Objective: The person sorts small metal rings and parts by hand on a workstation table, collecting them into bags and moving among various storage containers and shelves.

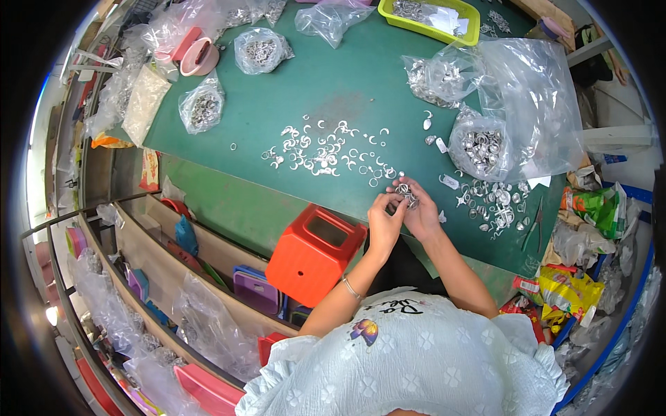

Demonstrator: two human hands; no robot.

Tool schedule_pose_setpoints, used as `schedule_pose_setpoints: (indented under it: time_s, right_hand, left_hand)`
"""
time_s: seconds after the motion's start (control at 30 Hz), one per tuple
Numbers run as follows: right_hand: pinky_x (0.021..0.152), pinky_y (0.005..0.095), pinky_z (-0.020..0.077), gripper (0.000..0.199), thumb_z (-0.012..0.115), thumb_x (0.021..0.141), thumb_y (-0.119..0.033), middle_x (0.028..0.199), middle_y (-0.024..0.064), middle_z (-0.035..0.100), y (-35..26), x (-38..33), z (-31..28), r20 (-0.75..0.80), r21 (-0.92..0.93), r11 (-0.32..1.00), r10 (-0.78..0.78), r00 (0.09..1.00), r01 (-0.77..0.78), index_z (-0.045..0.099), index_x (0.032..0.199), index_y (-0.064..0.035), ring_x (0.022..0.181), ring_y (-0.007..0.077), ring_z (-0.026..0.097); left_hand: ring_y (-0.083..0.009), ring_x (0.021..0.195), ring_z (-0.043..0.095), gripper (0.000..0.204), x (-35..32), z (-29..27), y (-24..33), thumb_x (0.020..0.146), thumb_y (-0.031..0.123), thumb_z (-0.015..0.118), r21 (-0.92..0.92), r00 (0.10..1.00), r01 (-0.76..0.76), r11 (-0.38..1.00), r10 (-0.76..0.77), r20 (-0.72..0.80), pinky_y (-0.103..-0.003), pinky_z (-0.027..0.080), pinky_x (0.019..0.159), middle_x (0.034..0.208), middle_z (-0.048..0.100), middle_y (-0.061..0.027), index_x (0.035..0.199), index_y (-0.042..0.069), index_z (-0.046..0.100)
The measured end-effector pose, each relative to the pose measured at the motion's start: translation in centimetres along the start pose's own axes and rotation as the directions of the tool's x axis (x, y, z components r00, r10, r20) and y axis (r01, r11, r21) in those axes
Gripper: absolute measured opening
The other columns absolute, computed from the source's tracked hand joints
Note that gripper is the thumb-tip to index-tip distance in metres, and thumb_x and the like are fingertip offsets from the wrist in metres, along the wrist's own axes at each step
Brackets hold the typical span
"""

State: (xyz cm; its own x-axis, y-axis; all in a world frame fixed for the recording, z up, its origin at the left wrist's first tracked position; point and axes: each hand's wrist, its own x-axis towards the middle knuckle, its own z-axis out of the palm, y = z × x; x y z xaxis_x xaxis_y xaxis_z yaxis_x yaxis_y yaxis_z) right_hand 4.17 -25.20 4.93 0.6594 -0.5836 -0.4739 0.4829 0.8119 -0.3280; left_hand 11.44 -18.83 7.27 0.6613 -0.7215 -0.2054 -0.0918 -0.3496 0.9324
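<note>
Silver rings (408, 196) held in right hand (420, 216), grip half-curled; left hand (385, 216) grip pinched on them

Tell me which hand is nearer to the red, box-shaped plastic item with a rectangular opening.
Left: the left hand is just up and right of the red plastic item; the right hand is farther right, beyond the left.

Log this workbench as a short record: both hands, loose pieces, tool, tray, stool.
Left hand: fingers touching a bunch of small silver-coloured metal rings
Right hand: holding that bunch
Loose pieces: silver-coloured metal crescents and rings, scattered across the green tabletop
Tool: slim dark pliers-like tool, right side
Tray: yellow-green rectangular tray, far edge
Stool: red plastic stool, left of the left forearm
</note>
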Motion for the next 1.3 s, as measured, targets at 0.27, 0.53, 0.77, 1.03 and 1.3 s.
schedule_pose_setpoints:
  time_s: [0.27, 0.53, 0.77, 1.03, 1.3]
  right_hand:
    - [0.082, 0.0365, 0.0451, 0.022, 0.042, 0.09, -0.017, 0.096, 0.0097, 0.057, 0.5, 0.6, -1.4, -0.169, 0.146, 0.989, 0.024, 0.985, 0.001, 0.052, 0.103, -0.003, 0.093, 0.0244, 0.055]
    - [0.076, 0.0364, 0.0466, 0.022, 0.04, 0.091, -0.02, 0.092, 0.0088, 0.056, 0.9, 1.7, -2.5, -0.255, 0.378, 0.923, 0.179, 0.95, -0.072, 0.053, 0.098, -0.005, 0.085, 0.0222, 0.055]
    - [0.069, 0.0315, 0.0482, 0.021, 0.043, 0.091, -0.022, 0.081, 0.0078, 0.057, 1.0, 1.9, -2.9, -0.237, 0.349, 0.924, 0.25, 0.939, -0.159, 0.054, 0.092, -0.0045, 0.076, 0.0184, 0.057]
    - [0.057, 0.0262, 0.0471, 0.022, 0.049, 0.09, -0.025, 0.076, 0.007, 0.057, -0.1, 1.5, -2.0, -0.22, 0.254, 0.954, 0.215, 0.952, -0.157, 0.054, 0.089, -0.0032, 0.065, 0.0161, 0.055]
    - [0.058, 0.0266, 0.0454, 0.026, 0.051, 0.089, -0.026, 0.079, 0.006, 0.058, -0.3, 2.2, -2.8, -0.213, 0.027, 0.99, 0.142, 0.967, -0.139, 0.056, 0.1, -0.0027, 0.066, 0.015, 0.055]
  left_hand:
    - [-0.0065, 0.063, 0.054, 0.01, 0.4, -0.3, -0.5, 0.079, 0.006, 0.062, -0.52, 0.931, 0.361, 0.774, -0.327, 0.159, -0.02, 0.04, 0.057, 0.072, 0.061, -0.0034, 0.082, -0.004, 0.062]
    - [-0.0184, 0.074, 0.061, 0.012, 0.9, -0.9, -0.1, 0.078, 0.0, 0.06, -0.156, 0.987, -0.001, 0.988, 0.026, 0.157, -0.029, 0.048, 0.069, 0.079, 0.062, -0.0078, 0.089, -0.003, 0.061]
    - [-0.0294, 0.084, 0.058, 0.02, 2.4, -2.5, 1.1, 0.072, -0.006, 0.058, 0.121, 0.768, -0.592, 0.796, 0.513, 0.383, -0.033, 0.048, 0.073, 0.094, 0.057, -0.0121, 0.091, 0.0, 0.06]
    - [-0.0086, 0.073, 0.056, 0.014, 5.4, -3.5, -2.4, 0.082, -0.004, 0.054, -0.139, 0.999, -0.045, 0.989, 0.046, 0.002, -0.021, 0.045, 0.067, 0.081, 0.061, -0.0029, 0.093, 0.0, 0.061]
    - [-0.0085, 0.074, 0.056, 0.024, 6.7, -3.8, -3.2, 0.083, -0.002, 0.054, -0.574, 0.927, 0.346, 0.742, -0.178, 0.329, -0.02, 0.047, 0.068, 0.085, 0.061, -0.0045, 0.107, -0.002, 0.055]
